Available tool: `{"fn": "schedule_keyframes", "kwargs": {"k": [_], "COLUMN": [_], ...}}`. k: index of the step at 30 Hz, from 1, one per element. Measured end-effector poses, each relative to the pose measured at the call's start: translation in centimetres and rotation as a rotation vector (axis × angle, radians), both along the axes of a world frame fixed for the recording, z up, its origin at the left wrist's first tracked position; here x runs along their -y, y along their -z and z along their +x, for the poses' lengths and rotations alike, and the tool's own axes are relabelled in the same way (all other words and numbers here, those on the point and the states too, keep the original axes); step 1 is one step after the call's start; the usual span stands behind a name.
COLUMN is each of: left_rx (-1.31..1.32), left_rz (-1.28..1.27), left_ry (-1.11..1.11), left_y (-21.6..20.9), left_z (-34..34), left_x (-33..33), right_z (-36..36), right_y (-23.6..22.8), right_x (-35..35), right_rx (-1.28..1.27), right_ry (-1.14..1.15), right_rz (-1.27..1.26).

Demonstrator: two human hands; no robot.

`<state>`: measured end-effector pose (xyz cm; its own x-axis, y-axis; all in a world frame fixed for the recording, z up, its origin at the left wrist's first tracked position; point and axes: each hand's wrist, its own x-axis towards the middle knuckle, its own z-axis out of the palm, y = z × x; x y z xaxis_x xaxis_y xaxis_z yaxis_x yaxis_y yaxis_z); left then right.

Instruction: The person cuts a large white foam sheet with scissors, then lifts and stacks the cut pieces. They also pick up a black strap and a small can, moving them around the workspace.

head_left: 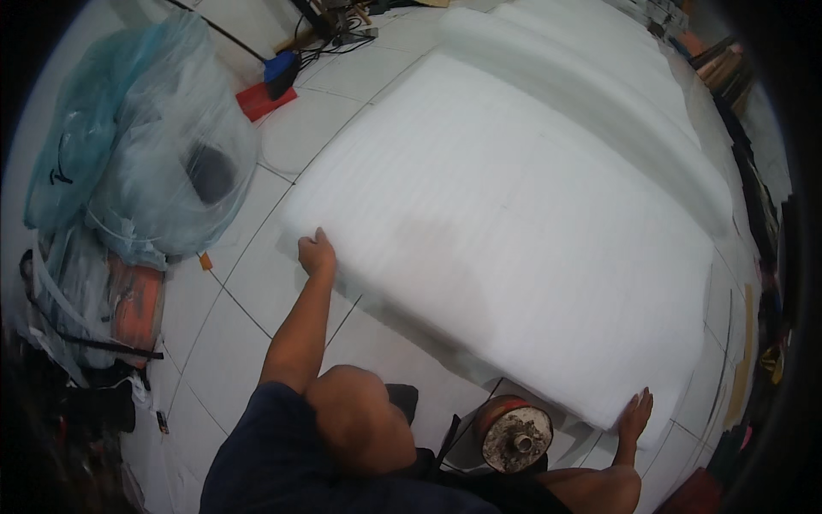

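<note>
Big white foam stack [514,223] fills centre and right of frame, lying on the tiled floor [223,343], near edge running from centre-left down to lower right. Left hand [317,254] at centre-left grips the stack's near corner, fingers curled together on the edge; right hand [635,415] at lower right lies flat on the other corner, fingers straight and close together, not pinching. Risk, as I judge it: the flat right hand has no real hold, so the top sheets could slide or fan out if the stack is pulled. Clear plastic bags [145,146] at upper left sit near enough to catch a swung corner. Tape roll [514,433] at bottom centre sits just under the near edge; foam could snag on it. Red dustpan [265,98] at top left, well apart, low risk.
</note>
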<state>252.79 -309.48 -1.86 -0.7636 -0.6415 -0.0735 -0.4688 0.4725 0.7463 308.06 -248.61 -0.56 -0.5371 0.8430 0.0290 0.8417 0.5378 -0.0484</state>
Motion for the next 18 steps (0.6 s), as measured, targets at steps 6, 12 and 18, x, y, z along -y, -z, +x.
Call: {"fn": "schedule_keyframes", "kwargs": {"k": [6,12,18], "left_rx": [-0.225,-0.32,-0.173], "left_rz": [-0.584,-0.517,-0.818], "left_ry": [-0.064,1.554,2.03], "left_y": [4.8,-6.0,-5.6], "left_z": [-2.8,8.3,13.7], "left_x": [4.4,-12.0,-16.2], "right_z": [-0.7,-2.6,-0.6], "right_y": [3.5,-0.8,-2.3], "right_x": [-2.0,-0.7,-1.3], "right_rx": [-0.076,-0.235,-0.199], "right_ry": [-0.137,-0.029,0.173], "right_rz": [0.005,0.05,0.065]}}
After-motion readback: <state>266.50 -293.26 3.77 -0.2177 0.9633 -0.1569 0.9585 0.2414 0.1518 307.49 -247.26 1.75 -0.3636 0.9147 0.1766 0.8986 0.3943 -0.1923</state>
